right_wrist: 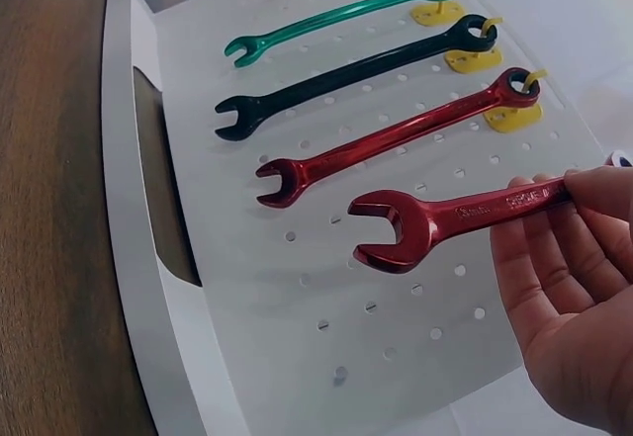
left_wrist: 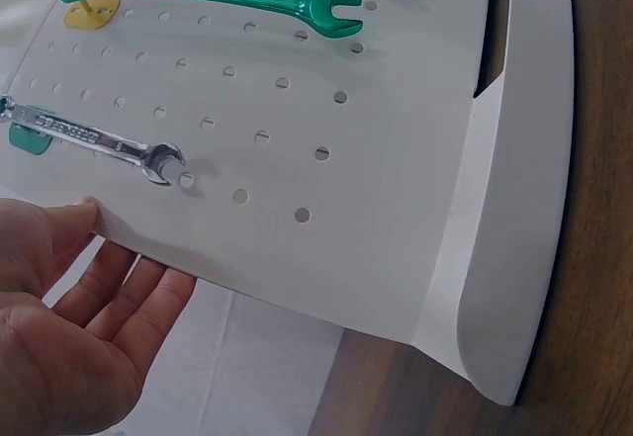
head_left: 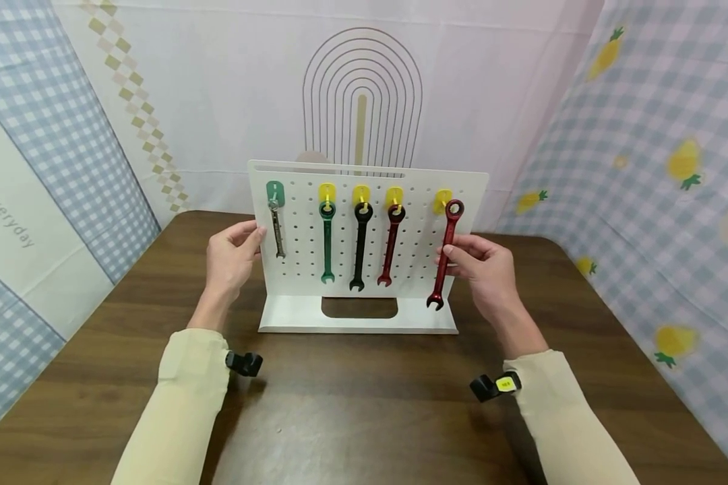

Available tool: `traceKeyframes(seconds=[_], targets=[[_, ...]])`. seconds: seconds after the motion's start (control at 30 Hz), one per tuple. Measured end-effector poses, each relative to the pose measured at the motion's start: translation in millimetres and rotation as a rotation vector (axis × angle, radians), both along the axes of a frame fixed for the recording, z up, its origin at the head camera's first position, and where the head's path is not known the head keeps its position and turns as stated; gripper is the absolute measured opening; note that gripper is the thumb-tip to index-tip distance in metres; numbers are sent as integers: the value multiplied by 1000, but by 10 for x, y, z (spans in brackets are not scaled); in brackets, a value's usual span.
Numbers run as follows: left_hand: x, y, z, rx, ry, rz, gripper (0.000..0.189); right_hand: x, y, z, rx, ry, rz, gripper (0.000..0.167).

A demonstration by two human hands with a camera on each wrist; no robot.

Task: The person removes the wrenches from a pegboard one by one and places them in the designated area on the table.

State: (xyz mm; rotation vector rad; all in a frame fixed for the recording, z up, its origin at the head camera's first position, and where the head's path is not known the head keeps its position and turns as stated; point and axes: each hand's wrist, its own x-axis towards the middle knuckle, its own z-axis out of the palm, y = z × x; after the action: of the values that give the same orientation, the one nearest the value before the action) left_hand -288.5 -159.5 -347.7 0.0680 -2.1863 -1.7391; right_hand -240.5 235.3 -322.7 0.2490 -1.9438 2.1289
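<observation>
Presently, 1 red combo. wrench [head_left: 440, 277] was pinched in R hand [head_left: 485, 269], held in front of wht. pegboard [head_left: 415, 239], ring end near far-R yellow hook [head_left: 441, 201]. L hand [head_left: 230, 259] gripped pegboard's L edge. Also hung on pegboard, L to R: 1 chrome wrench [head_left: 276, 229], 1 green wrench [head_left: 327, 246], 1 blk. wrench [head_left: 360, 249], 1 dk. red wrench [head_left: 391, 246]; pegboard stood on wood table [head_left: 340, 404].

Red wrench [head_left: 441, 273], second red wrench [head_left: 391, 249], green wrench [head_left: 327, 246], silver wrench [head_left: 277, 232], black wrench [head_left: 360, 249] — maybe very dark green. White pegboard [head_left: 300, 287], brown table [head_left: 340, 404] — blue-white checked cloth [head_left: 12, 40].
</observation>
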Motion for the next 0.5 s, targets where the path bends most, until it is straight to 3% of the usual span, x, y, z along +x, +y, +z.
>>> traceKeyframes(seconds=[0.1,0.33,0.5], targets=[[-4,6,5,-6,6,2,36,23,40,12,-12,5,-1,26],[-7,0,13,-2,10,-3,37,70,168,23,-44,-12,-4,14],[3,-1,1,-9,-10,0,38,92,232,14,-50,-25,-8,22]])
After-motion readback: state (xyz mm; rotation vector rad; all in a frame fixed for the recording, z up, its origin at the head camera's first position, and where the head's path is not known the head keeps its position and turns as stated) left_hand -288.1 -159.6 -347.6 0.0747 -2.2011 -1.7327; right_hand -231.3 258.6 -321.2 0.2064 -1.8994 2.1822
